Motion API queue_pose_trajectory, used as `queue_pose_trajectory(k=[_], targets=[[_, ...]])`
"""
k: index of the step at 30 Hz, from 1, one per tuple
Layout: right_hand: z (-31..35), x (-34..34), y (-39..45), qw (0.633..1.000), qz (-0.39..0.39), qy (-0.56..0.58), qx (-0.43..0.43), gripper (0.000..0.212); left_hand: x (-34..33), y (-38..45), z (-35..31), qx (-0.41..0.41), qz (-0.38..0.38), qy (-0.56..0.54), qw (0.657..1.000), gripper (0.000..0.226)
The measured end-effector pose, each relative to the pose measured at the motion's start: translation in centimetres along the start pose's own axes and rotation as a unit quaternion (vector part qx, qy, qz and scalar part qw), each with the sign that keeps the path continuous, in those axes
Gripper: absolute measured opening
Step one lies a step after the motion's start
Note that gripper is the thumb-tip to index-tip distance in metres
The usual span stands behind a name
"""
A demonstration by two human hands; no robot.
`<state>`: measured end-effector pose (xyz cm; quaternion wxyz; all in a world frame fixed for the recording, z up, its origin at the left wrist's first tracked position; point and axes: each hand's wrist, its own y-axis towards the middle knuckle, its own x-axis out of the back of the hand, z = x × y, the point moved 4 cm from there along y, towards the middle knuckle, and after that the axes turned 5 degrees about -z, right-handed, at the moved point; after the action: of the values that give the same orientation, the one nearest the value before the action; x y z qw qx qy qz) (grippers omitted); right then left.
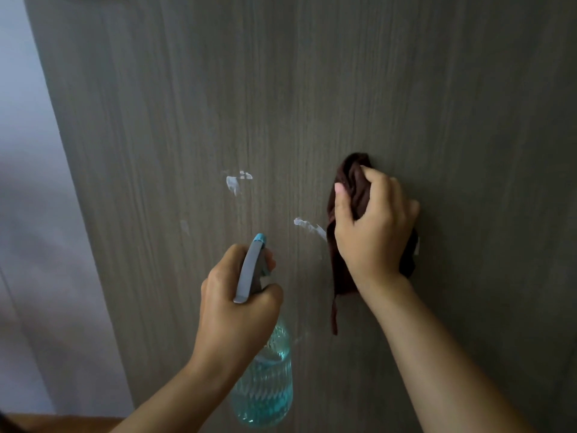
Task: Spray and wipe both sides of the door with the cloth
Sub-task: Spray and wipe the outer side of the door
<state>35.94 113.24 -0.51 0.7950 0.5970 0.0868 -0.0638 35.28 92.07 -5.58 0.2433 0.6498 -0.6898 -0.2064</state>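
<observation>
A grey-brown wood-grain door (343, 89) fills most of the frame, seen from above & close up. At centre right, the right hand (371, 226) presses a bunched dark brown cloth (352, 185) flat against the door, fingers & thumb curled round the wad; a loose tail of the cloth hangs down below the wrist. Lower centre, the left hand (237, 307) grips the neck of a spray bottle (265, 382), fingers wrapped tight under its grey trigger head, w/ the blue nozzle tip pointing up toward the door. The bottle body is clear ribbed plastic w/ pale blue liquid inside, hanging below the fist near the bottom edge of the frame. White smears (237, 182) mark the door at centre, just left of the cloth; one streak runs right up to the cloth's lower left edge, and a fainter one sits farther left. Along the left side of the frame, past the door's edge, a pale lilac wall (28, 214) shows, blurred. A strip of wood-toned floor (62, 425) shows in the lower left corner.
</observation>
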Motion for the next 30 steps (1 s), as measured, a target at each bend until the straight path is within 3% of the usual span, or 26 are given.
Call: queue_pose_trajectory(k=[3, 7, 9, 11, 15, 19, 22, 27, 30], targets=[[0.6, -0.5, -3.2, 0.998, 0.015, -0.007, 0.053, 0.031, 0.6, 0.3, -0.2, -0.004, -0.004, -0.009, 1.000, 0.025], [1.5, 0.1, -11.0, 0.966, 0.137, 0.017, 0.218, 0.033, 1.0, 0.4, -0.3, 0.002, -0.004, -0.014, 1.000, 0.029], [1.2, 0.5, -11.6, 0.954, 0.161, 0.004, 0.255, 0.030, 1.0, 0.3, -0.3, 0.002, -0.007, -0.007, 1.000, 0.033], [1.1, 0.7, -9.2, 0.960, 0.143, -0.016, 0.239, 0.031, 1.0, 0.3, -0.4, 0.000, -0.004, -0.004, 1.000, 0.032], [1.2, -0.1, -0.5, 0.989, 0.018, -0.069, 0.128, 0.037, 1.2, 0.4, -0.5, 0.002, 0.005, -0.023, 1.000, 0.027], [2.0, -1.6, 2.9, 0.991, -0.019, -0.065, 0.112, 0.037, 1.6, 0.8, 0.2, 0.006, 0.005, -0.014, 1.000, 0.027], [2.1, -1.5, -0.9, 0.987, 0.013, -0.062, 0.145, 0.037, 1.7, 0.6, 0.9, 0.008, 0.004, 0.003, 1.000, 0.029], [2.0, 0.3, -10.8, 0.950, 0.149, 0.025, 0.274, 0.031, 1.5, -0.1, 2.0, 0.017, 0.024, 0.043, 0.999, 0.027], [2.0, 0.5, -10.1, 0.944, 0.170, 0.008, 0.284, 0.026, 1.4, -0.3, 2.3, 0.028, 0.019, 0.043, 0.998, 0.029]])
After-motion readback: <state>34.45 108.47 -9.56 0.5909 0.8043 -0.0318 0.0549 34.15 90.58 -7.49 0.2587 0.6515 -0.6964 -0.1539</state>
